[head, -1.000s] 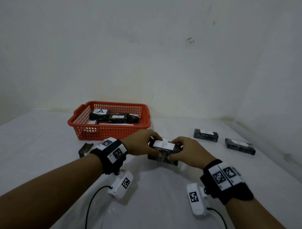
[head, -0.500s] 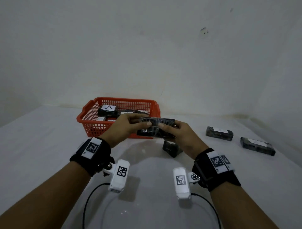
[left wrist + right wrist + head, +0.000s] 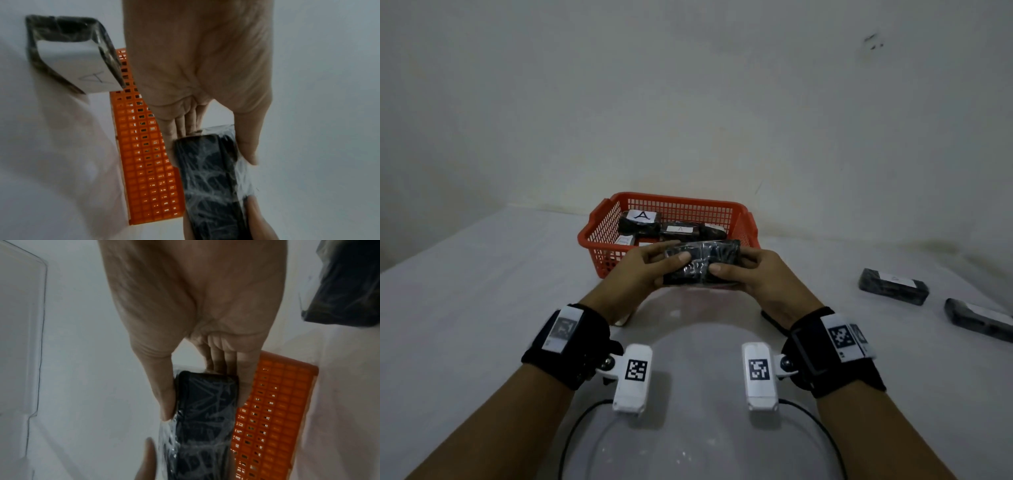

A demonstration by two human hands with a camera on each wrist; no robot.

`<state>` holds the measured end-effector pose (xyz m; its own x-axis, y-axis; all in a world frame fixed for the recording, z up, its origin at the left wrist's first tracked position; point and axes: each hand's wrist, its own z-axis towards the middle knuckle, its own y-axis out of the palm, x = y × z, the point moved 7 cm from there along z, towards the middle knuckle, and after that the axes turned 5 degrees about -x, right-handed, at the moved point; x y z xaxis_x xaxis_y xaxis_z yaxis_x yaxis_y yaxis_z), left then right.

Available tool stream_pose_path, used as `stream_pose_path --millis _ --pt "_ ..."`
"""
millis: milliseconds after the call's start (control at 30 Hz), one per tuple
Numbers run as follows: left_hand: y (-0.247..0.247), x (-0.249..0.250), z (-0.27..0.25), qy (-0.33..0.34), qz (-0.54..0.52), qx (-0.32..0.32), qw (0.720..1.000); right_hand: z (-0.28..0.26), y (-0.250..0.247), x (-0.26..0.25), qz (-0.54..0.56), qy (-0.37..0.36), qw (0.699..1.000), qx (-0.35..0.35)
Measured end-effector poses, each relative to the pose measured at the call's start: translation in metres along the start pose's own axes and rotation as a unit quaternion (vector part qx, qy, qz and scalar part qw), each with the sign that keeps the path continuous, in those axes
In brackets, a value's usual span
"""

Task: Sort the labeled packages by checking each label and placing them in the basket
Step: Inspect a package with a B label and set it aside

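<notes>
The black, plastic-wrapped rectangular package [image 3: 702,262] sits lengthwise between my two hands, lifted off the white tabletop [image 3: 482,291] just in front of the orange plastic mesh basket [image 3: 602,253]. My left hand [image 3: 643,270] pinches its left end, thumb on the face turned toward me and fingers behind; my right hand [image 3: 756,279] pinches the right end the same way. The side I see is bare wrap; its label is out of sight.

The basket stands toward the far edge of the tabletop, near the wall, and holds several dark wrapped packages, the one marked A [image 3: 642,219] at its far left. In the left wrist view another dark wrapped package with a white label reading A [image 3: 78,61] lies on the tabletop beside the basket's wall. Two more dark labelled packages [image 3: 893,286] [image 3: 979,318] lie near the right edge of the tabletop, well apart from my hands.
</notes>
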<state>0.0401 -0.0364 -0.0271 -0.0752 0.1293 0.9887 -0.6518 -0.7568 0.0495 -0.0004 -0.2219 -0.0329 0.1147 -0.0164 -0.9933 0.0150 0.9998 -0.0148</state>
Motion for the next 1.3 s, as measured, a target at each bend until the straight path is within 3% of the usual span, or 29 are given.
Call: stream_pose_path --millis 200,367,533,667,1067,1167,1300 --pt "-0.008 0.000 -0.004 0.023 0.106 0.023 0.994 -0.001 0.012 0.007 0.000 -0.011 1.000 -0.024" --pt "0.000 -0.003 -0.004 0.024 0.071 0.000 0.997 -0.004 0.008 0.000 -0.029 -0.043 0.998 0.038" --pt "-0.001 -0.003 -0.003 0.026 0.060 0.018 0.998 -0.007 0.010 0.002 -0.031 -0.029 0.999 0.001" --pt "0.003 -0.008 -0.004 0.016 0.043 -0.013 0.999 -0.013 0.004 -0.002 -0.056 -0.049 0.997 0.014" --pt "0.003 0.002 -0.011 0.069 0.089 0.014 0.994 -0.025 0.001 -0.011 -0.050 -0.090 0.995 0.013" --pt "0.001 0.005 -0.012 0.085 0.109 0.025 0.990 -0.024 0.005 -0.007 -0.025 -0.072 0.997 -0.015" --pt "-0.001 0.007 -0.013 0.099 0.122 0.025 0.987 -0.023 0.009 0.003 0.067 0.006 0.998 -0.018"
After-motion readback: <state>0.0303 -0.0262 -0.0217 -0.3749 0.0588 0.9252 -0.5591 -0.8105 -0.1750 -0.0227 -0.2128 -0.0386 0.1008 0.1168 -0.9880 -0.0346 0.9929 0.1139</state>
